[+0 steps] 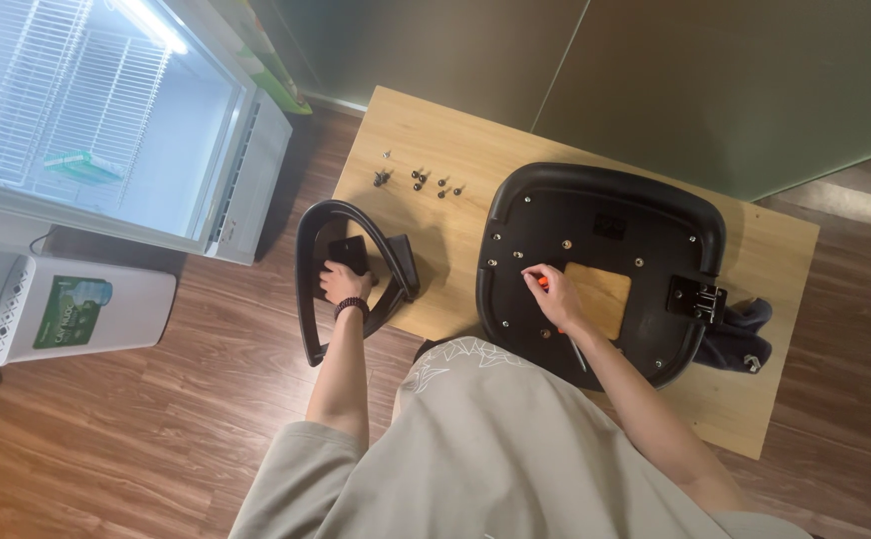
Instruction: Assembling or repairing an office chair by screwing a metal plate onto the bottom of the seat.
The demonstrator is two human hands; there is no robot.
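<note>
L hand (341, 281) clamped on armrest (351, 274) at table (435, 130) edge | R hand (553, 294) gripping screwdriver (555, 319) on seat base (595, 269)

- I see a black chair armrest (351, 269), a curved loop with a flat mounting plate, overhanging the table's (426, 130) left edge, my left hand (341, 281) gripping its plate.
- The black seat base (605, 265) lies upside down mid-table, its wooden panel showing.
- My right hand (553, 294) holds an orange-handled screwdriver (555, 309) against the seat's underside.
</note>
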